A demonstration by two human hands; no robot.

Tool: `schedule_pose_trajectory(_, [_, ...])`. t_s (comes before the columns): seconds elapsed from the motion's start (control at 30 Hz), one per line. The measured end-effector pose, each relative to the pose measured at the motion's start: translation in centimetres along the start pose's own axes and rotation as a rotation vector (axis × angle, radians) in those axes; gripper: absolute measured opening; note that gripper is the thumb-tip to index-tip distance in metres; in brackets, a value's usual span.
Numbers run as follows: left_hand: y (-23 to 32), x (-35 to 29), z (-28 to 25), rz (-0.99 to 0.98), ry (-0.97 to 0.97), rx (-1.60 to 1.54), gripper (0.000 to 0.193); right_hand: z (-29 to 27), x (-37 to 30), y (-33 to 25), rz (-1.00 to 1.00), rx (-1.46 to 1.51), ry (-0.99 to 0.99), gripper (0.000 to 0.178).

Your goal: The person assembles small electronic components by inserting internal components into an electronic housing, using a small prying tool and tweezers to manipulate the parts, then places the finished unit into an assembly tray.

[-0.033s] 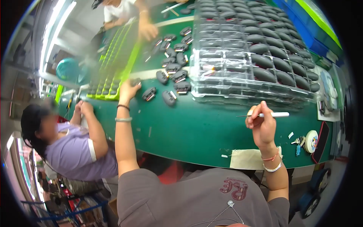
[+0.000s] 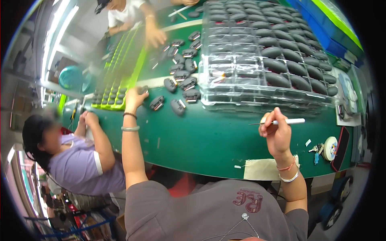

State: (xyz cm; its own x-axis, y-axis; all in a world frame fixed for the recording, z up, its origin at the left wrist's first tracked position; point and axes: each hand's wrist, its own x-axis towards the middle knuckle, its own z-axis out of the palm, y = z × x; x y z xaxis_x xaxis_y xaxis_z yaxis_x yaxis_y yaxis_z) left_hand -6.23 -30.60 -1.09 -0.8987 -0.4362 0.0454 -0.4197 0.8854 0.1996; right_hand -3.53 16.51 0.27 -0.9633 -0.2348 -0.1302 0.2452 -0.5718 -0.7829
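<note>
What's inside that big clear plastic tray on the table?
Dark rounded pieces sit in the right-hand columns and far rows of the clear tray. Whatever lies beneath them is covered, so it can't be seen.

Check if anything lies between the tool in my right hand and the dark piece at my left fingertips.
Yes: one loose piece just right of your left hand, and another further right. Both lie on the green table, roughly along the line from the white-handled tool to the dark piece.

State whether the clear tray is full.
Partly full: the clear tray holds dark pieces on the right; several near-left compartments look bare.
</note>
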Motion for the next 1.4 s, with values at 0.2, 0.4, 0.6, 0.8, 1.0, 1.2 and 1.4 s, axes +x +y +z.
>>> schedule_pose_trajectory(0.2, [18.5,3.4,-6.4,0.683,0.169,-0.222,0.035,-1.0,-0.1,-0.1,-0.019,-0.090,-0.023,0.043])
schedule_pose_trajectory(0.4, [31.2,14.2,-1.6,0.864,0.210,0.066,0.036,-1.2,0.5,0.0,-0.024,-0.172,0.025,0.042])
schedule_pose_trajectory(0.6, [32.1,17.0,0.7,0.869,0.194,0.057,0.035,-1.3,1.0,-0.2,-0.049,-0.189,0.058,0.041])
schedule_pose_trajectory(0.8, [29.9,10.0,-2.8,0.562,-0.218,-1.141,0.038,-1.1,0.2,-0.8,-0.049,-0.150,0.028,0.043])
schedule_pose_trajectory(1.0, [25.2,-6.1,-5.3,0.573,-0.828,-1.624,0.035,-1.1,0.0,-0.9,-0.081,-0.150,-0.013,0.043])
schedule_pose_trajectory(1.2, [23.5,-14.4,-1.8,0.232,-1.147,-2.121,0.037,-0.6,0.2,-0.9,-0.109,-0.217,-0.028,0.043])
schedule_pose_trajectory(1.4, [23.9,-16.5,1.3,0.359,-0.767,-1.720,0.042,-0.8,-0.3,-1.0,-0.157,-0.167,-0.007,0.046])
